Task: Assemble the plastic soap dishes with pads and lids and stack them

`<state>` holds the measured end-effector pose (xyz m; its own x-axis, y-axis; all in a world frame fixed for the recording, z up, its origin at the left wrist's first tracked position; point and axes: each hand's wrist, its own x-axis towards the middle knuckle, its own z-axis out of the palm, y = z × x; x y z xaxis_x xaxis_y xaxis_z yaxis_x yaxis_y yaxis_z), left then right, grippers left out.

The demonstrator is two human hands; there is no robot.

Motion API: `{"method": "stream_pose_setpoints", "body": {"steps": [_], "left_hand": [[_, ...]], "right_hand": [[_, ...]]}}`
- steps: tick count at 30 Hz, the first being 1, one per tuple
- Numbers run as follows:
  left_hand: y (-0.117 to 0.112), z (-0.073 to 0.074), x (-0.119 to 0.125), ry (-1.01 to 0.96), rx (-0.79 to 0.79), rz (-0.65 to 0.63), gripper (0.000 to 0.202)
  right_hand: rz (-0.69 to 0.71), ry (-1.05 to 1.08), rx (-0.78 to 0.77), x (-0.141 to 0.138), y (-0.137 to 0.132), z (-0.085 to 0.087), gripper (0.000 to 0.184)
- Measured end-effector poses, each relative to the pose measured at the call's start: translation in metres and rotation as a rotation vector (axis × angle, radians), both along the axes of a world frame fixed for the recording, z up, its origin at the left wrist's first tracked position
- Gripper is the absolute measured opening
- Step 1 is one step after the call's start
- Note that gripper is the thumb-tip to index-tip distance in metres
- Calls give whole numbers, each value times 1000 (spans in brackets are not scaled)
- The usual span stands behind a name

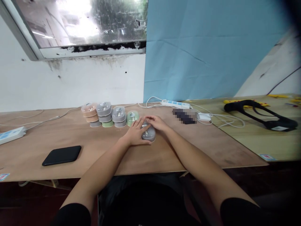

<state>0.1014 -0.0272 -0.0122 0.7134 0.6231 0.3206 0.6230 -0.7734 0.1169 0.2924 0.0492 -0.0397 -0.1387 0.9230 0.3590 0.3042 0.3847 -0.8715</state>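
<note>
A small grey container with a clear lid sits on the brown tabletop between my two hands. My left hand is around its left side, thumb along the near edge and fingers reaching over the lid. On the far right side of the same container, my right hand rests with bent fingers, its fingertips close to those of my left hand. Just behind my left hand is a green lidded container. To its left stand stacks of similar ones: a grey stack, a grey-and-green stack and a peach-and-grey stack.
A black phone-like slab lies at the front left. Power strips are at the left edge and the back, with white cables. A blurred dark object, a white adapter and a black strap frame lie right.
</note>
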Motion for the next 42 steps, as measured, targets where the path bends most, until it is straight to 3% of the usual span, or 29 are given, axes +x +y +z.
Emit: {"method": "stream_pose_setpoints", "body": {"steps": [3, 6, 12, 14, 18, 20, 23, 26, 30, 36, 42], "left_hand": [[10, -11, -6, -22, -99, 46, 98], [15, -17, -9, -99, -143, 40, 95], [15, -16, -8, -234, -16, -13, 90], [15, -15, -7, -296, 57, 50, 91], [19, -16, -8, -394, 90, 210, 89], [20, -18, -10, -356, 50, 217, 84], [21, -19, -10, -288, 9, 191, 75], [19, -20, -8, -272, 11, 148, 67], [19, -21, -5, -265, 25, 95, 61], [22, -25, -6, -250, 29, 75, 58], [22, -25, -6, -246, 18, 47, 55]], "right_hand": [[147, -157, -114, 7, 1, -4, 34], [117, -245, -121, 4, -2, -4, 37], [23, 35, -61, -2, 0, 6, 43], [-74, 167, 30, 2, 1, 16, 49], [-309, 299, 380, 25, 0, 28, 55], [-348, 197, 451, 38, 0, 23, 53], [-354, -40, 417, 50, 7, 7, 46], [-356, -260, 392, 48, 15, -5, 32], [-333, -540, 522, 38, 16, -7, 19], [-417, -704, 490, 40, 16, -14, 24], [-519, -628, 309, 43, 28, -27, 53]]}}
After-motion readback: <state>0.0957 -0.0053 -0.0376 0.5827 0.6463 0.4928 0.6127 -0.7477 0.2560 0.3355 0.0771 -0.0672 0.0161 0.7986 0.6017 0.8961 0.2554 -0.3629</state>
